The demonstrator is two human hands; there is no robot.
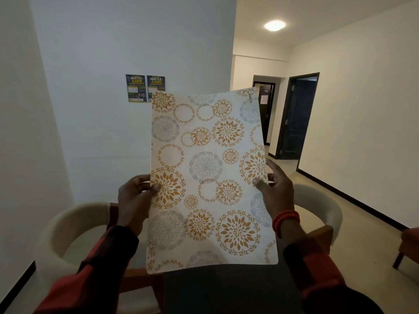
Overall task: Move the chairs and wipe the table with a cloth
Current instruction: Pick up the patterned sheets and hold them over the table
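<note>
I hold a cream place mat [208,177] printed with orange and grey flower circles upright in front of me. My left hand [133,200] pinches its left edge, thumb on the front. My right hand [276,189] grips the right edge, thumb on the front, a red bead bracelet on the wrist. Below the mat lies the dark table top [226,288]. A cream curved-back chair [68,227] stands at the table's left and another cream chair [317,207] at its right. No cloth is in view.
A white wall with two posters [145,88] stands ahead. A corridor with dark doorways [297,116] runs off at the right. Part of a reddish-brown chair [408,243] shows at the right edge. Open tiled floor lies along the right wall.
</note>
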